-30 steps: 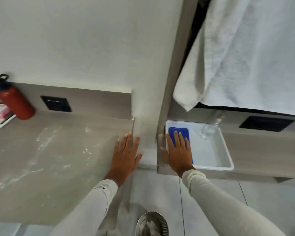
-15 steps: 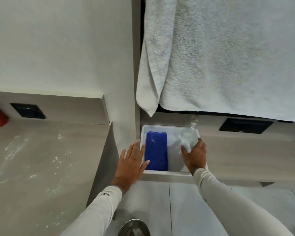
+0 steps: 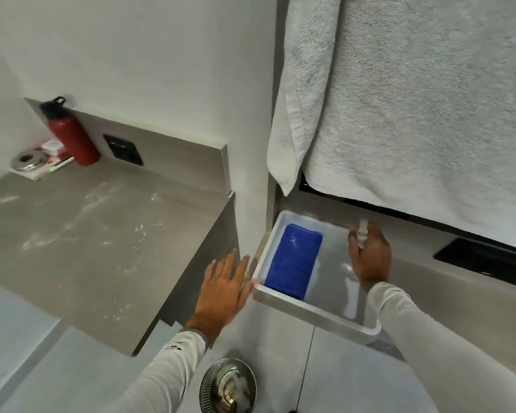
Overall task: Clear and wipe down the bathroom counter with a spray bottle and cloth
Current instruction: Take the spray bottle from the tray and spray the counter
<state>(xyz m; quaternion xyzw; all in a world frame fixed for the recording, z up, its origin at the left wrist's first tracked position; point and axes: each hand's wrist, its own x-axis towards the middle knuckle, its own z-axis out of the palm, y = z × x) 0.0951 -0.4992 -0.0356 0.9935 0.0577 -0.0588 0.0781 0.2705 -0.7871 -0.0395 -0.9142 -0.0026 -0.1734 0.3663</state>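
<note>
A white tray [image 3: 283, 296] sits on a lower shelf to the right of the grey counter [image 3: 81, 248]. A folded blue cloth [image 3: 294, 260] lies in the tray's left half. My right hand [image 3: 370, 257] is closed around a clear spray bottle [image 3: 362, 234] in the tray's right half; only its white nozzle shows above my fingers. My left hand [image 3: 224, 290] hovers open with spread fingers beside the tray's near left corner, at the counter's right edge. White powdery smears cover the counter top.
A red water bottle [image 3: 70, 135], a round metal lid [image 3: 29, 160] and small boxes [image 3: 52, 147] stand at the counter's back left corner. A large white towel [image 3: 414, 99] hangs over the tray. A metal bin [image 3: 227, 386] stands on the floor below.
My right hand has closed around the spray bottle in the tray. My left hand has stayed open beside the tray. The view has tilted, bringing the red bottle back into sight.
</note>
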